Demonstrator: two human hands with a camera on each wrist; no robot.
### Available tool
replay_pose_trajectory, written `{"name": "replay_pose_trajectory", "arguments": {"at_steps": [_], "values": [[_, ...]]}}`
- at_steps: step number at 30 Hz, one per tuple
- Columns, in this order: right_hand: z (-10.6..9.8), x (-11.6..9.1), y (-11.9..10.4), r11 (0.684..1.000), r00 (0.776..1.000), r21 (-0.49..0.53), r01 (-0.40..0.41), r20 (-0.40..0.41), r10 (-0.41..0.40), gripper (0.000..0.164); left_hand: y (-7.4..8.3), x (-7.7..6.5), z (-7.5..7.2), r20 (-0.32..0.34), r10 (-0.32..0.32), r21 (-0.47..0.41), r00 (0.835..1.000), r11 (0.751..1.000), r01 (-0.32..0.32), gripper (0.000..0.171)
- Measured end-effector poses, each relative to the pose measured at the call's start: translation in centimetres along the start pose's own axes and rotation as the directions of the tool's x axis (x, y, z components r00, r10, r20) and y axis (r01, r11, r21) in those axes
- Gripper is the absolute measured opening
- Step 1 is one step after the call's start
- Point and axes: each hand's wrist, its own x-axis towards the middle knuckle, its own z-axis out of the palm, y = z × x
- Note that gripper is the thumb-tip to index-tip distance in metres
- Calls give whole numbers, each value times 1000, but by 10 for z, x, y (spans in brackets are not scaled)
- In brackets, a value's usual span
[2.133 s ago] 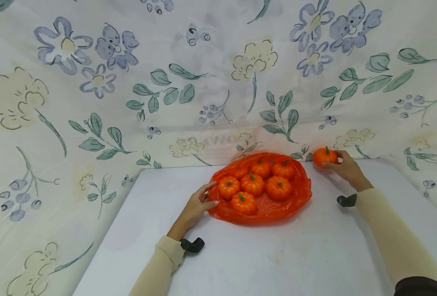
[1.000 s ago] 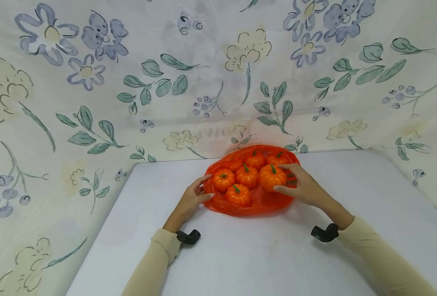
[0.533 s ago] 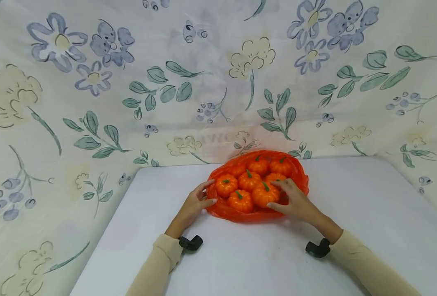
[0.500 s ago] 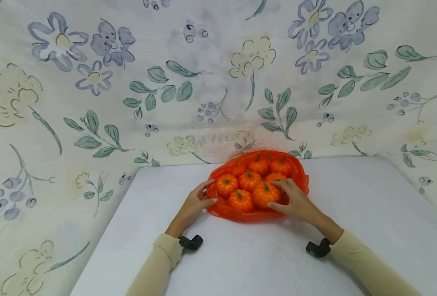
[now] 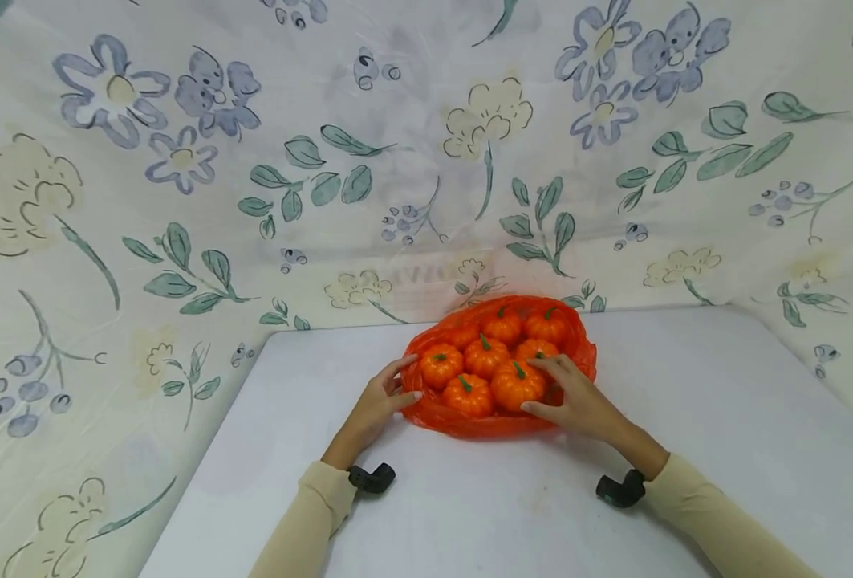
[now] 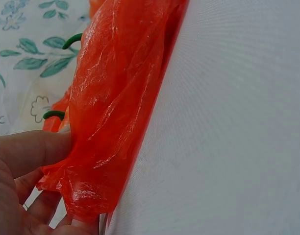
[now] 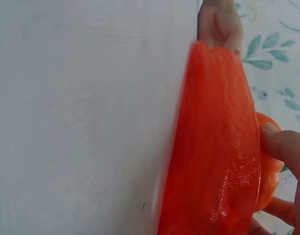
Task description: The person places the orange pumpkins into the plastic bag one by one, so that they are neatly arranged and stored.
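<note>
A red plastic bag (image 5: 462, 424) lies spread open on the white table, with several small orange pumpkins with green stems inside. My left hand (image 5: 370, 411) grips the bag's left edge; in the left wrist view the thumb and fingers (image 6: 32, 152) pinch the crumpled red film (image 6: 108, 107). At the bag's front right, my right hand (image 5: 579, 400) holds an orange pumpkin (image 5: 517, 387) between thumb and fingers, beside the front pumpkin (image 5: 468, 396). The right wrist view shows the thumb on that pumpkin (image 7: 268, 183), partly hidden behind the bag's side (image 7: 213, 142).
The white table (image 5: 527, 514) runs back to a wall covered with a floral cloth (image 5: 412, 160). The bag sits near the table's back edge. A black wrist device (image 5: 374, 478) is on the left wrist, another black device (image 5: 621, 488) on the right.
My right hand has carried the pumpkin from right of the bag leftward into its front right part. For the last half second it has stayed there. The left hand has kept the bag's edge.
</note>
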Motion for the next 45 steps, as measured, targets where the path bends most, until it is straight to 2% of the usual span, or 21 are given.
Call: {"name": "replay_pose_trajectory", "arguments": {"at_steps": [17, 27, 36, 45], "values": [[2, 4, -1, 999, 998, -24, 24, 52, -22, 69, 1, -2, -5, -5, 20, -6, 1000, 1000, -20, 66], [3, -1, 1, 982, 992, -189, 12, 124, 11, 67, 1, -3, -4, 22, 21, -25, 1000, 999, -21, 65], [-4, 4, -5, 982, 988, -187, -1, 154, 30, 73, 7, 2, -8, 31, 39, 12, 999, 999, -39, 63], [-8, 4, -6, 980, 986, -189, 59, 162, -28, 77, 4, -2, -7, 11, 49, 0, 999, 999, -49, 63]]}}
